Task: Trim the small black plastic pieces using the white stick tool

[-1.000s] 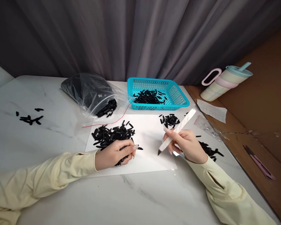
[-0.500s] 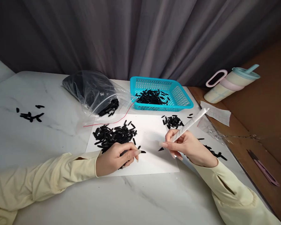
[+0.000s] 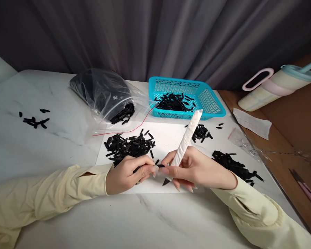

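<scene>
My left hand point(image 3: 128, 173) rests on a white sheet point(image 3: 168, 138) and pinches a small black piece point(image 3: 160, 166) at its fingertips, beside a heap of black pieces point(image 3: 129, 145). My right hand point(image 3: 197, 169) grips a white-wrapped knife point(image 3: 185, 141) like a pen, its dark blade tip point(image 3: 166, 181) pointing down at the sheet just right of the pinched piece. The fingertips of both hands nearly touch.
A turquoise basket point(image 3: 212, 103) with black pieces stands behind the sheet. A clear bag point(image 3: 103, 97) of black pieces lies at the back left. More black piles lie at right point(image 3: 235, 166), point(image 3: 200, 133) and far left point(image 3: 33, 121). A tumbler point(image 3: 277, 88), paper slip point(image 3: 252, 122) and pink snips point(image 3: 309, 192) lie right.
My right hand has moved left and toward me with the knife, bringing the blade close to my left fingertips. The knife now stands steeper. The view has shifted slightly.
</scene>
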{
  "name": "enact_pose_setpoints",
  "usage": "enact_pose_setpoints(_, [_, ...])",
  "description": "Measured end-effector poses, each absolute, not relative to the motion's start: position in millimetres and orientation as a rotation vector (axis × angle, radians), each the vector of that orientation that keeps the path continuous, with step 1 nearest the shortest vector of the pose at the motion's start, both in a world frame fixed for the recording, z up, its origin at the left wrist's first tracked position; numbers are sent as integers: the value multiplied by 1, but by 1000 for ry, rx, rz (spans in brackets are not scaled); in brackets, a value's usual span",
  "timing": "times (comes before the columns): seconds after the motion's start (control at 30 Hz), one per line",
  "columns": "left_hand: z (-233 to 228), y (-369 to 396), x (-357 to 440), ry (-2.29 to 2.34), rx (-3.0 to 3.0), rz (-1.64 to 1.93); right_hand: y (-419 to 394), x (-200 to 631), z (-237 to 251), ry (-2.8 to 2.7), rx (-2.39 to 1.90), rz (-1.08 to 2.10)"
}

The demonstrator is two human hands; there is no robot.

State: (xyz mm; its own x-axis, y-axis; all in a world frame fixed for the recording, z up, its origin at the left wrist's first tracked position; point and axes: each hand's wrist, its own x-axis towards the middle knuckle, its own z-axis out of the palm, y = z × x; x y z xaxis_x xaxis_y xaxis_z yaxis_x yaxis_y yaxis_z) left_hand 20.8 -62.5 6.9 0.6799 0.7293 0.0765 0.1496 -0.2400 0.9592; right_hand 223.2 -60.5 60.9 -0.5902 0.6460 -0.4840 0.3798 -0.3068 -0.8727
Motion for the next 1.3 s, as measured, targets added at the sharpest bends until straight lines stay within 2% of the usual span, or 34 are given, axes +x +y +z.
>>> enact_pose_setpoints(0.43, [7,-66,19,687,1805,534,-60,223,57,-1691,-1250,2073])
enact_pose_setpoints(0.7, [7,-66,19,662,2009,675,-56,232,65,-1685,-1233,2066])
enact_pose_setpoints(1.03, [1,-68,21,686,2402,984,-61,236,84,-1580,-1287,1858])
enact_pose_setpoints(1.3, [-3,-68,20,683,2494,1038,-62,234,86,-1645,-1293,1704])
